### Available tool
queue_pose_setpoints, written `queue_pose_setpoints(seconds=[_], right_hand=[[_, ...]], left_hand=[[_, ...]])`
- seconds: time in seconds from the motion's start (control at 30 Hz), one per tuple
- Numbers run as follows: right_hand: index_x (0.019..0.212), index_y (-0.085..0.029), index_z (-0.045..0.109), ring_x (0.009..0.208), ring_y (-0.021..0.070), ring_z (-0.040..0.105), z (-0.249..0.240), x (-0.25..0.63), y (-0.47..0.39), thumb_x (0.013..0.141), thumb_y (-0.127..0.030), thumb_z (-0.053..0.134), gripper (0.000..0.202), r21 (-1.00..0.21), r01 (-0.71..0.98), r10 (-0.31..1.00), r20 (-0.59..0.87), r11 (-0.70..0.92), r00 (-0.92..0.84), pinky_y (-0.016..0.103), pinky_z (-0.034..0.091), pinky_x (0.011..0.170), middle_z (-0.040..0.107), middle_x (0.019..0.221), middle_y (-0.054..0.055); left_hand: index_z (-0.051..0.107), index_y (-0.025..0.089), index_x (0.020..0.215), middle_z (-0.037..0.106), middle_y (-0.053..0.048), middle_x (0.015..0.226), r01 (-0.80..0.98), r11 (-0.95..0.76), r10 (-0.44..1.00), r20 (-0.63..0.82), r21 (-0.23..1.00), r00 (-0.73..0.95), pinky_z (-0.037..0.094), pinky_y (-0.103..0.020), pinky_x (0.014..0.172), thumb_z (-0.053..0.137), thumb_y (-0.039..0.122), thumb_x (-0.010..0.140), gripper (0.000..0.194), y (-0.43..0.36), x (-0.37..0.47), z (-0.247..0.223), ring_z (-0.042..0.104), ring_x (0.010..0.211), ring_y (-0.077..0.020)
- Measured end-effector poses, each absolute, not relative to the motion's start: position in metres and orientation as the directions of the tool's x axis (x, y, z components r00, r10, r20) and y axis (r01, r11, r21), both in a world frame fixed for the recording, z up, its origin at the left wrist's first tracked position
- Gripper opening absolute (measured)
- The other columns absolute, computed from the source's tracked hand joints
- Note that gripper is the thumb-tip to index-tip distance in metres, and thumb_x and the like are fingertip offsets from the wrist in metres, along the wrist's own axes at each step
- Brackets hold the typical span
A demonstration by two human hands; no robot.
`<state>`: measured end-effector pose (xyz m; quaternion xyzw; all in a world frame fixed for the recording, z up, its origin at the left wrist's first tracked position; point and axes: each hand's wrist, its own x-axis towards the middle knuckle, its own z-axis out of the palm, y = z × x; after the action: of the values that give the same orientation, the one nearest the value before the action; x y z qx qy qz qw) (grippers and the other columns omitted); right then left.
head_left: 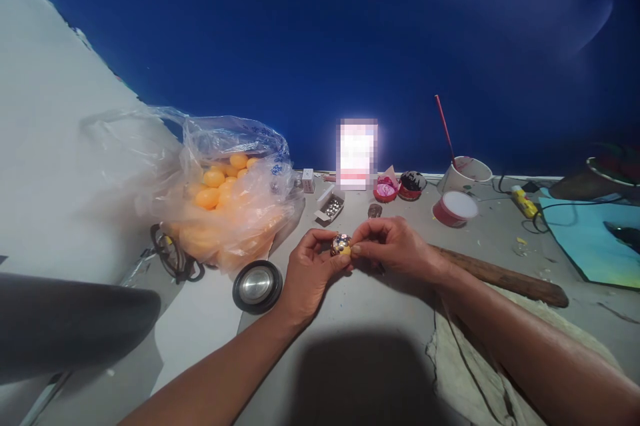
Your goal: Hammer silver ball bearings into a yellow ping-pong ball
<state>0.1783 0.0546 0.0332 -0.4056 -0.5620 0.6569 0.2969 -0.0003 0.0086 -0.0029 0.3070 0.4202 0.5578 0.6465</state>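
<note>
My left hand [313, 269] holds a small yellow ball [343, 251] between thumb and fingers. Shiny silver pieces, like thumbtack heads, cover much of its upper side. At the ball's right side, my right hand [400, 249] has thumb and forefinger pinched together, touching it; anything between them is too small to make out. Just beyond the hands lies an opened little white box [330, 207] with similar silver pieces in it. A clear plastic bag [235, 133] full of orange-yellow balls [214, 178] stands to the left.
A round black-rimmed metal lid [257, 286] is beside my left wrist. A wooden stick [505, 274] and a cloth [465, 359] lie under my right forearm. Behind stand a bright pixelated screen [357, 154], red tubs, a tub with a white top [455, 207] and a paper cup [465, 176] with a brush.
</note>
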Motion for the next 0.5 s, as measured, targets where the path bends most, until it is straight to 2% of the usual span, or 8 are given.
queue_pose_setpoints(seconds=[0.23, 0.5], right_hand=[[0.077, -0.015, 0.069, 0.047, 0.0087, 0.051, 0.0323, 0.1786, 0.0573, 0.07, -0.031, 0.085, 0.023, -0.972, 0.035, 0.834, -0.217, -0.232, -0.508, 0.021, 0.037, 0.043, 0.065, 0.055, -0.001], [0.078, -0.015, 0.069, 0.048, 0.0092, 0.055, 0.0313, 0.1813, 0.0605, 0.072, -0.032, 0.083, 0.023, -0.97, 0.106, 0.812, -0.242, -0.22, -0.532, 0.022, 0.042, 0.046, 0.069, 0.059, 0.001]], left_hand=[[0.062, 0.017, 0.097, 0.072, 0.0, 0.091, -0.465, 0.202, 0.976, -0.215, 0.862, 0.025, 0.063, -0.03, 0.067, 0.095, 0.02, 0.062, 0.047, 0.0078, -0.0006, -0.0018, 0.073, 0.07, -0.0148], [0.062, 0.016, 0.097, 0.074, -0.001, 0.085, -0.444, 0.202, 0.977, -0.21, 0.873, 0.032, 0.062, -0.03, 0.064, 0.095, 0.02, 0.061, 0.048, 0.0073, 0.0, -0.001, 0.073, 0.064, -0.0152]])
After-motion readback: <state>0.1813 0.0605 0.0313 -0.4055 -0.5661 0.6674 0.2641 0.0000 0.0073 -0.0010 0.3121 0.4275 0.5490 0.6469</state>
